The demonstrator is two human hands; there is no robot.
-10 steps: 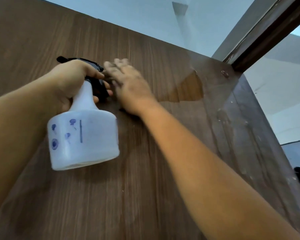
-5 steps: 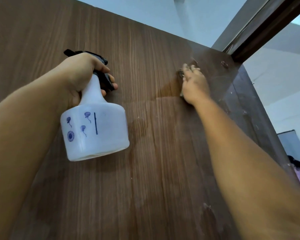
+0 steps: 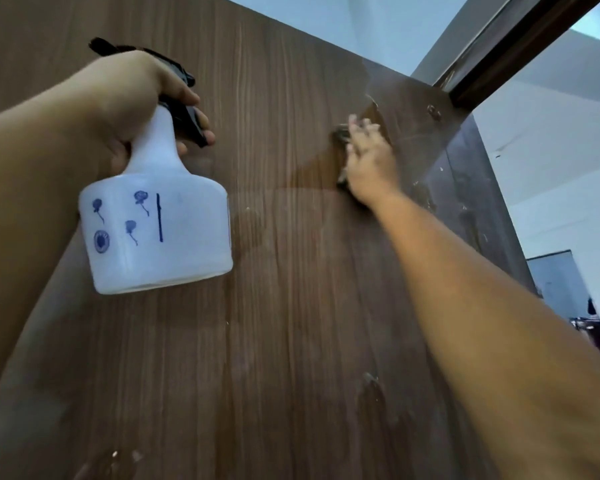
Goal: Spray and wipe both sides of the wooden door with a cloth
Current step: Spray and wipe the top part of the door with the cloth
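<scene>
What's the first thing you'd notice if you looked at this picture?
The big white spray bottle with little blue drawings stands out first, held up on the left by the left hand, fingers round its black trigger. Behind it the brown wooden door fills most of the view. Near the door's upper right, the right hand presses a dark cloth against a wet patch.

Soft, even daylight; motion blur smears the right hand [image 3: 369, 161], and wide-angle distortion bends the edges.

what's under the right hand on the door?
Under the right hand, a dark cloth is pressed flat against the wooden door; only its edge shows past the fingers. The hand covers the rest of it.
</scene>
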